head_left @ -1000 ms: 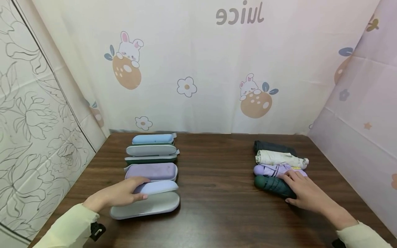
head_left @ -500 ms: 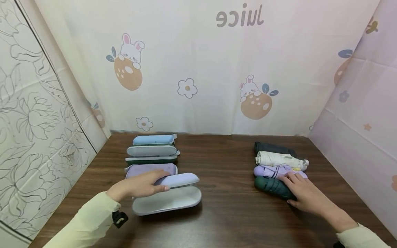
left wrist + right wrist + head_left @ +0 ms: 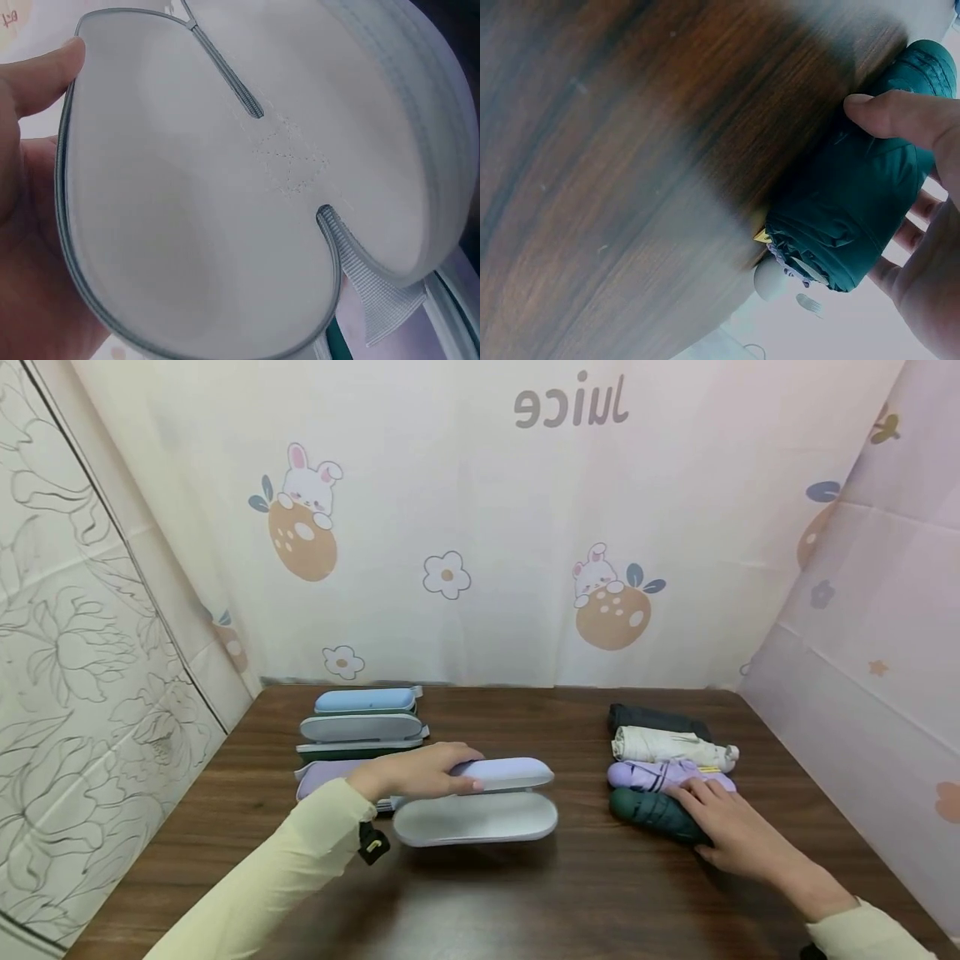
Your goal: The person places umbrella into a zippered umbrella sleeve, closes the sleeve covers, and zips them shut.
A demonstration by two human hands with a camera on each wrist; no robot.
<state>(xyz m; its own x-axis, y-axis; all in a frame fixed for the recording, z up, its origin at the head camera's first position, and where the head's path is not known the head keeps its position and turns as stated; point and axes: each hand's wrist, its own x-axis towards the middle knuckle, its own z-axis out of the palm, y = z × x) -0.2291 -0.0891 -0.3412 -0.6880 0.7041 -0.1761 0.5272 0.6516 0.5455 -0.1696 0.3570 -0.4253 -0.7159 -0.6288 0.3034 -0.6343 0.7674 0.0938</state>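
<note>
In the head view my left hand [image 3: 420, 770] grips the lid of a pale lavender hard zip case [image 3: 480, 817], standing unzipped with its light grey inside facing me. It hangs close over the table, left of the middle. In the left wrist view my thumb lies at the zipper edge of the case's white lining [image 3: 187, 187]. At the right, my right hand [image 3: 729, 825] holds a folded dark green umbrella [image 3: 651, 812], thumb on the near side and fingers over the far side. The right wrist view shows the umbrella [image 3: 862, 195] lying on the table.
Behind the left hand are a purple zip case [image 3: 318, 777], partly hidden, a grey-lidded case [image 3: 360, 727] and a blue case [image 3: 365, 700]. Beyond the green umbrella lie a purple umbrella [image 3: 637, 774], a white one [image 3: 663, 744] and a black one [image 3: 656, 721]. A patterned curtain [image 3: 450, 485] closes the back.
My left hand has carried the opened case rightward from the row of cases toward the middle of the table. The right hand stays on the green umbrella.
</note>
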